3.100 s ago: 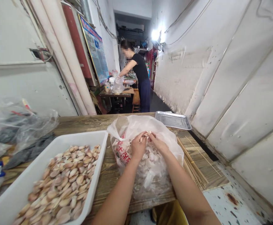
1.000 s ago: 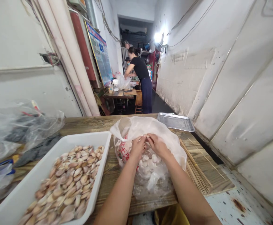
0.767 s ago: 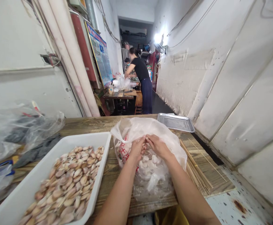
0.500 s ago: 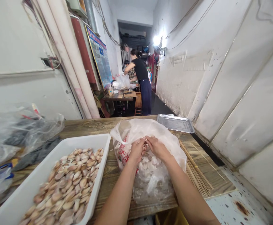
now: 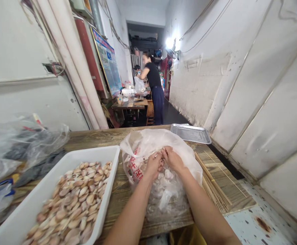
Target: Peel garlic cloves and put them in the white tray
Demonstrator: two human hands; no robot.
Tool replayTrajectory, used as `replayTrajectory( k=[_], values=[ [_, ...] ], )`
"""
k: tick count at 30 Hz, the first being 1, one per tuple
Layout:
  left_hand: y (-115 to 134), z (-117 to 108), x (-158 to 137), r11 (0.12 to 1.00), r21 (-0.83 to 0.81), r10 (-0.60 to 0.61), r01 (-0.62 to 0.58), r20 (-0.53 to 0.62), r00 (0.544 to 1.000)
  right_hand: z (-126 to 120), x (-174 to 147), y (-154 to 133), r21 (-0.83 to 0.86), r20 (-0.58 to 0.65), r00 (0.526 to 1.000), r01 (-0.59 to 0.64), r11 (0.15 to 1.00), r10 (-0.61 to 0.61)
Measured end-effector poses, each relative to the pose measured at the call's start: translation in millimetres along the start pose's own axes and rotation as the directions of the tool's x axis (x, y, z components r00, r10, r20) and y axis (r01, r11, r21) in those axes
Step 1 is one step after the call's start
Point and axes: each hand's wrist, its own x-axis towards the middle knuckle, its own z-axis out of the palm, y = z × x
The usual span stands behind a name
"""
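A wooden table (image 5: 92, 136) bears a white tray (image 5: 28, 211) near left; crumpled plastic bags (image 5: 23, 143) far left; a white bag (image 5: 161, 143) centre; bamboo skewers (image 5: 212, 187) right; a metal tray (image 5: 190, 133) far right.

My left hand (image 5: 153, 165) and right hand (image 5: 172, 159) meet, fingertips together, inside the open white plastic bag (image 5: 161, 170) at twelve o'clock before me. It slumps crumpled on the table, red print on its side, holding pale pieces (image 5: 167, 175).
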Motion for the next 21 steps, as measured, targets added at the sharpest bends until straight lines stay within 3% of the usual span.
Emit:
replayTrajectory(
  k=[2, 4, 8, 10, 11, 15, 18, 21],
  values=[
    [2.3, -1.1, 1.2, 0.999, -0.045, 0.008, -0.01, -0.043, 0.999, 1.7, 1.1, 1.0, 0.14, -0.047, 0.998, -0.044, 0.989, 0.051],
    [5.7, -2.7, 2.4, 0.996, -0.086, 0.014, -0.02, -0.078, 0.997, 5.6, 3.2, 3.1, 0.362, -0.051, 0.989, -0.114, 0.925, 0.142],
    [9.3, -5.5, 4.8, 0.99, -0.123, 0.045, -0.064, -0.151, 0.988, 11.8, 8.5, 6.0, 0.827, -0.034, 0.982, -0.076, 0.557, 0.185],
    [8.9, -7.2, 6.1, 0.988, -0.133, 0.054, -0.08, -0.189, 0.98, 12.8, 10.0, 5.7, 0.909, -0.021, 0.984, -0.054, 0.413, 0.176],
    [8.7, -8.2, 6.8, 0.986, -0.147, 0.055, -0.084, -0.191, 0.98, 13.1, 10.5, 5.3, 0.922, -0.01, 0.986, -0.055, 0.384, 0.166],
    [9.5, -11.4, 8.7, 0.974, -0.224, 0.012, -0.042, -0.131, 0.991, 15.9, 11.8, 4.9, 0.901, -0.014, 0.981, -0.071, 0.428, 0.192],
    [11.4, -11.1, 8.3, 0.975, -0.221, -0.022, -0.014, -0.159, 0.987, 17.6, 12.0, 5.5, 0.877, 0.007, 0.982, -0.097, 0.47, 0.19],
    [11.8, -9.1, 6.3, 0.984, -0.177, 0.0, -0.026, -0.142, 0.99, 16.2, 10.0, 5.4, 0.812, -0.012, 0.981, -0.103, 0.575, 0.191]
  ],
)
